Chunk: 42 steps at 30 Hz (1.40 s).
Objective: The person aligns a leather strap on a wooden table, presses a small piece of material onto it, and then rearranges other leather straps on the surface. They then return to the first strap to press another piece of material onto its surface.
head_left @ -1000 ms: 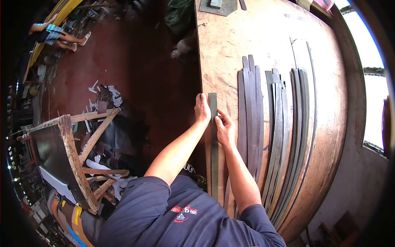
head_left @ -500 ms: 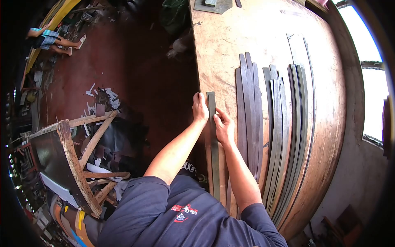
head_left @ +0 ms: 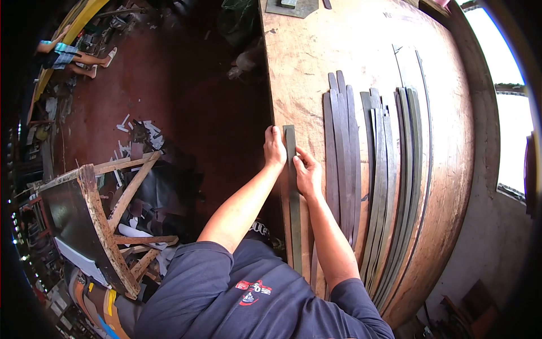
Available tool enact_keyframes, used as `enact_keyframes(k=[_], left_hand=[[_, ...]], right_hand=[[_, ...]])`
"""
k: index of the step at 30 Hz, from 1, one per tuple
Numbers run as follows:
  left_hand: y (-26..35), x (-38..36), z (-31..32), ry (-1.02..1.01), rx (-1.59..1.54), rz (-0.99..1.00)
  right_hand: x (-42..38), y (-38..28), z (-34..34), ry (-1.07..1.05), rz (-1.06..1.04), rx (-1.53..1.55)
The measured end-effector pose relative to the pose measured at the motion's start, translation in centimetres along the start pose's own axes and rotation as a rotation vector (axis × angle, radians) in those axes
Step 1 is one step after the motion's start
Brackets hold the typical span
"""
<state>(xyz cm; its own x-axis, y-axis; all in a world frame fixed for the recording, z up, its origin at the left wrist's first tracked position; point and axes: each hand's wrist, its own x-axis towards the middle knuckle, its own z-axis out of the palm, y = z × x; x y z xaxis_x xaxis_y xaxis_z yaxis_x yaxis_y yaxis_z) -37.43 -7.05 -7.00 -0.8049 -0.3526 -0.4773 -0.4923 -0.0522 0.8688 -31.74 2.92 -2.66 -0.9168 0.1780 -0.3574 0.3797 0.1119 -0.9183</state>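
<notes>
A long dark green-grey strip (head_left: 294,214) lies lengthwise along the left edge of the wooden table (head_left: 299,68). My left hand (head_left: 274,150) is at the table edge, against the strip's left side near its far end, fingers curled. On the strip's right side, my right hand (head_left: 307,172) pinches its edge between thumb and fingers. To the right are bundles of long strips: purplish-grey ones (head_left: 341,152), dark grey ones (head_left: 379,186) and dark greenish ones (head_left: 407,164).
A thin dark strip (head_left: 427,124) lies farther right. At the table's far end is a grey plate (head_left: 302,8) with a small block. A wooden frame (head_left: 104,226) and scraps (head_left: 151,134) are on the left floor. A person (head_left: 79,57) is at the upper left.
</notes>
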Motion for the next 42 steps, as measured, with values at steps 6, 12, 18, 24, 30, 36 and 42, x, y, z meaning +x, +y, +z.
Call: enact_keyframes(k=[6,12,18,24,30,36,42], left_hand=[[-2.3,1.4,0.1,0.028,0.026,0.071],[6.5,2.9,-3.4,-0.251,0.044,-0.149],[4.3,7.2,-2.0,-0.488,0.157,-0.046],[6.0,6.9,-2.3,-0.556,0.123,-0.166],[7.1,6.9,-2.1,-0.527,0.201,-0.334],[6.6,7.6,-2.0,-0.519,0.246,-0.327],[8.1,6.4,-2.0,-0.540,0.252,-0.338]], right_hand=[[0.0,-0.1,-0.1,-0.001,0.010,-0.021],[-0.2,-0.4,0.0,-0.011,0.072,-0.043],[-0.3,-1.1,-0.1,-0.017,0.045,-0.125],[-0.1,-0.2,0.2,0.022,-0.007,-0.092],[-0.2,-1.2,-0.1,-0.020,0.065,-0.129],[-0.2,-0.6,0.2,0.032,-0.030,-0.100],[-0.2,-0.4,0.3,0.034,-0.022,-0.092]])
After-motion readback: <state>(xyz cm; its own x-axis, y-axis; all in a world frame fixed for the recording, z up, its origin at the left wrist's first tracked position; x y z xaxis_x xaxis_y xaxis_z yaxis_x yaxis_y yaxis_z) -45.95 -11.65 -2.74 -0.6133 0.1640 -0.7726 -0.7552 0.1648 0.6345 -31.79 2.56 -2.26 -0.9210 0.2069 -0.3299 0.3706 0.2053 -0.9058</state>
